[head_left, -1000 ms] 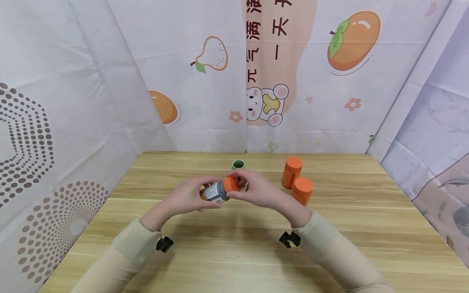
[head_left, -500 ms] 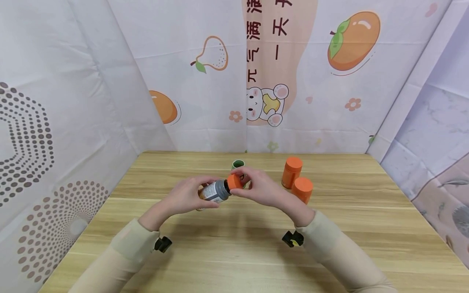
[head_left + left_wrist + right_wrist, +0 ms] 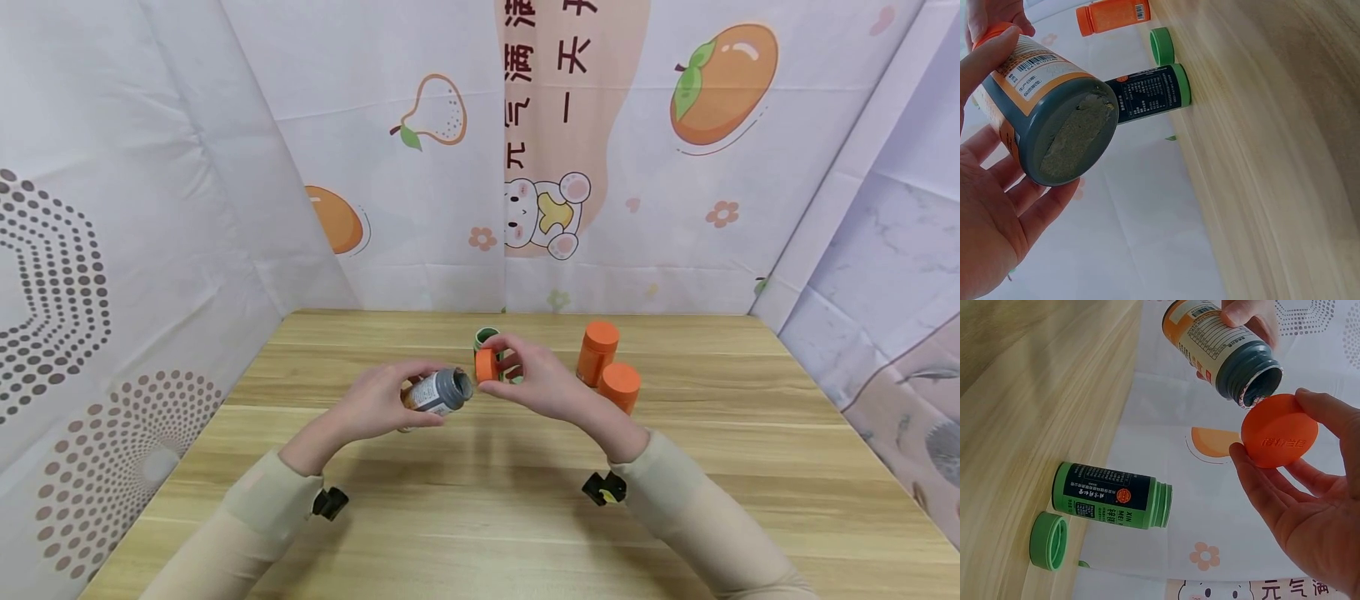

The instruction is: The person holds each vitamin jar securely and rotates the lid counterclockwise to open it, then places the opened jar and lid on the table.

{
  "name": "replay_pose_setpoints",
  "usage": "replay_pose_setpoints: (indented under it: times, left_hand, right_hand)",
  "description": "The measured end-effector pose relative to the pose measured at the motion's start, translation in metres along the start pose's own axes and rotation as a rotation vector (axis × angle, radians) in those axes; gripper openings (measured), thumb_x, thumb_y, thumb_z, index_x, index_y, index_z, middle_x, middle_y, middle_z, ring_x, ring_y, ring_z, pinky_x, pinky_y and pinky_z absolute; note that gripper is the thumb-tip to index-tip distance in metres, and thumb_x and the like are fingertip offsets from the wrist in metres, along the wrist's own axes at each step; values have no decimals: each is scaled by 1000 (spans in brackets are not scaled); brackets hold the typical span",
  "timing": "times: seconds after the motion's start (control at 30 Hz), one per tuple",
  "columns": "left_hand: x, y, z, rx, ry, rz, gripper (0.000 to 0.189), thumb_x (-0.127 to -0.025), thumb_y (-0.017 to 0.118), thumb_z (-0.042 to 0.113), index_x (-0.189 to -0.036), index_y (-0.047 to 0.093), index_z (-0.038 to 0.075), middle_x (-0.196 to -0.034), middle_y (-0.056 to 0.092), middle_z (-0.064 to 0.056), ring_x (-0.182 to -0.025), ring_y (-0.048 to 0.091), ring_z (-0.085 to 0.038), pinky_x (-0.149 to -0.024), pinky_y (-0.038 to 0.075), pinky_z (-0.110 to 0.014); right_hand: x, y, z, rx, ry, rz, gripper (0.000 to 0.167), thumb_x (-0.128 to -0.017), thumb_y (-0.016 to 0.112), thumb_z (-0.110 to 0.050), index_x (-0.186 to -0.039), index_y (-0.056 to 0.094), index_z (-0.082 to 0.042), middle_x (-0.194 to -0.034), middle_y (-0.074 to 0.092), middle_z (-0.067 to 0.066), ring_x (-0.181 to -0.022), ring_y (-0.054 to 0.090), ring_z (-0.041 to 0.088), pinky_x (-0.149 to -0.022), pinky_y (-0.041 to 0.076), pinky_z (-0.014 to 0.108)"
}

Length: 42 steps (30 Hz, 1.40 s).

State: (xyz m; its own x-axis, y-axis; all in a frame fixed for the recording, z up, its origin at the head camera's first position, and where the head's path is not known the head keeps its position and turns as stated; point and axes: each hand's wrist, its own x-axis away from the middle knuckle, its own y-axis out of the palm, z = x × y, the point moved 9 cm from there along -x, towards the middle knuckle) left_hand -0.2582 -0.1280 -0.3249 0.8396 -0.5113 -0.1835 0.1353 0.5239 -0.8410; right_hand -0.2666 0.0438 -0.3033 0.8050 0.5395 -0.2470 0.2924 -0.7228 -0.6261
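Note:
My left hand [image 3: 375, 404] grips a grey pill bottle [image 3: 435, 393] with a white and orange label. It is held tilted above the table, its open mouth facing right. Thumb and fingers of my right hand [image 3: 542, 383] pinch its orange cap [image 3: 486, 365], a small gap away from the mouth. In the right wrist view the cap's top [image 3: 1279, 434] shows raised lettering, close to the bottle's bare neck [image 3: 1250, 372]. Beyond the right hand stands an uncapped green bottle [image 3: 487, 336] with a dark label, partly hidden in the head view. A green cap [image 3: 1047, 540] lies beside it on the table.
Two orange bottles with lids on, one farther back [image 3: 597, 354] and one nearer [image 3: 620, 387], stand right of my right hand. The wooden table [image 3: 465, 517] ends at a printed cloth backdrop [image 3: 420, 275], with more cloth at both sides.
The orange cap has come off the grey bottle's neck and moved right and slightly up with my right hand, baring the mouth. My left hand with the bottle has shifted slightly left.

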Motion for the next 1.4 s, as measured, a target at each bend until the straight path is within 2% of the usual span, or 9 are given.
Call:
replay_pose_setpoints:
  times: [0.17,0.4,0.6,0.8,1.0,1.4]
  left_hand:
    - [2,2,-4,13,-3,1,64,-72,82,53,-128,60,31,-101,63,11,-83,57,-11,-62,49,-31]
    - [3,1,-9,38,-24,16,64,-73,82,51,-129,60,28,-100,63,10,-83,57,-14,-59,48,-31]
    - [5,-2,-14,100,-14,43,64,-74,84,44,-130,59,25,-105,64,8,-89,60,-17,-62,50,-32]
    - [7,-2,-24,167,-25,58,63,-75,84,37,-131,58,25,-111,64,4,-92,61,-22,-64,54,-31]
    - [8,-6,-33,186,-56,89,61,-76,85,29,-131,59,21,-111,64,-2,-93,60,-24,-63,53,-32]
    - [8,-10,-53,280,-81,159,61,-78,84,21,-132,57,15,-114,64,-4,-97,60,-25,-77,51,-39]
  right_hand:
    - [1,-1,3,-17,-6,9,44,-84,78,-15,-121,56,-9,-108,61,2,-93,65,17,-83,53,43]
    - [1,-3,7,33,-5,24,45,-83,79,-19,-122,56,-11,-110,62,-1,-95,64,16,-78,52,35]
    - [-1,0,8,-9,-20,17,47,-84,78,-16,-124,55,-7,-109,62,4,-94,65,21,-81,53,44]
    - [-4,6,13,-38,-4,-15,53,-83,79,-14,-129,54,-1,-112,61,10,-96,65,23,-85,53,44]
    - [-8,13,20,-62,13,-32,54,-83,79,-13,-129,54,-1,-114,60,13,-100,65,25,-87,52,42]
    - [-18,20,38,-99,72,-7,58,-81,79,-8,-132,52,-1,-120,59,13,-106,63,26,-88,52,37]
